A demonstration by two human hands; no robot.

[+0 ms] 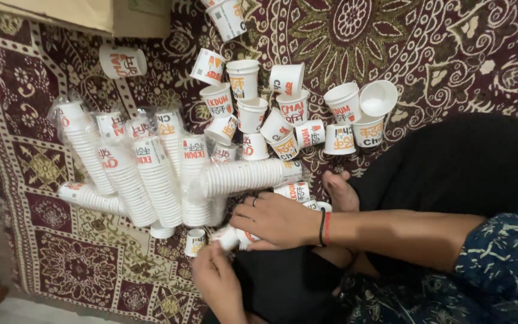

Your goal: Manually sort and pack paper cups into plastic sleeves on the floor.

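Note:
My right hand [277, 219], with a ring and wrist bands, reaches in from the right and grips a short stack of white paper cups [230, 237] lying on its side. My left hand [217, 281] comes up from below and its fingers hold the same stack's lower end. Just above my right hand lies a long nested row of cups [250, 175]. A single small cup [195, 241] stands on the carpet to the left of my hands.
Several plastic-wrapped cup stacks [127, 174] lie at the left on a patterned maroon carpet [61, 264]. Loose printed cups [295, 117] are scattered above. My bare foot [340, 192] and black-clad knee [457, 168] fill the right. A cardboard box [91, 15] sits top left.

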